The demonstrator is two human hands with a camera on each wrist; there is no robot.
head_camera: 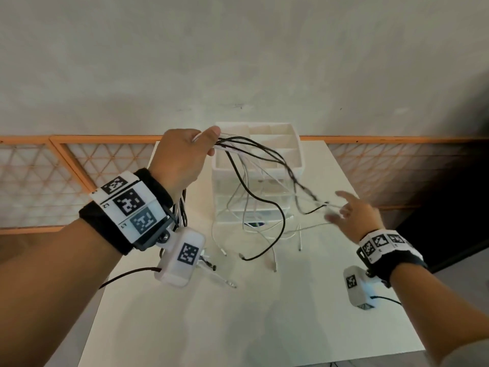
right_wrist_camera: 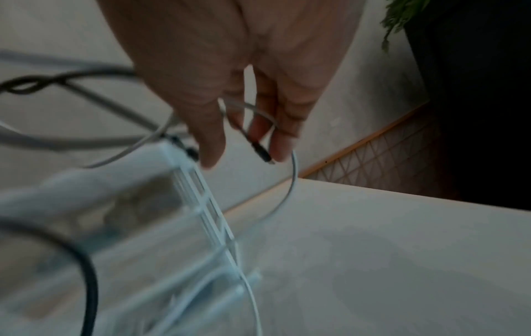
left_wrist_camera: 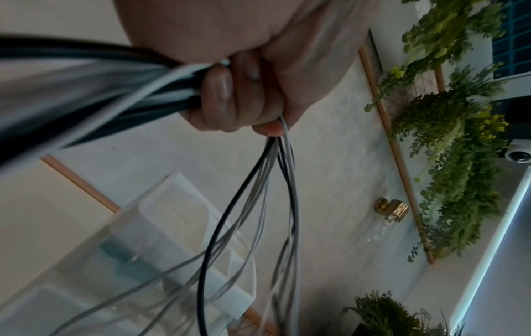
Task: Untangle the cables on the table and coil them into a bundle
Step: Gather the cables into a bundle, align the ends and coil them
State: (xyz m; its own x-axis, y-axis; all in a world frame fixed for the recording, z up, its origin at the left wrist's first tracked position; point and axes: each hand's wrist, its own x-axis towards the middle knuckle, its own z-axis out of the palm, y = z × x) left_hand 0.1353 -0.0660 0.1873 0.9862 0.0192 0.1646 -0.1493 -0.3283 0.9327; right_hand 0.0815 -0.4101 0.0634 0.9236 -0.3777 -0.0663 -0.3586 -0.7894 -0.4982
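Left hand (head_camera: 182, 157) raised above the table (head_camera: 264, 313), fist clamped round a bunch of black and white cables (head_camera: 254, 181); left wrist view shows fingers (left_wrist_camera: 221, 91) curled tight on the bundle, strands leaving both sides of the fist. Cables fan out rightward and droop, several plug ends lying on the tabletop, one black loop hanging low in front of the organizer. Right hand (head_camera: 354, 215) lower, out to the right, blurred, fingers extended and spread; in the right wrist view a thin white cable (right_wrist_camera: 290, 181) threads between the fingers (right_wrist_camera: 276, 145) with a dark plug end (right_wrist_camera: 261, 154) beside the fingertips, fingers mostly straight, no closed grasp seen. White drawer organizer (head_camera: 264, 165) with open top compartments stands at the table's far edge, directly behind the hanging strands, cables crossing over its front. Orange-framed lattice panel (head_camera: 39, 181) behind the table; green plants (left_wrist_camera: 454, 136) on the wall in the left wrist view
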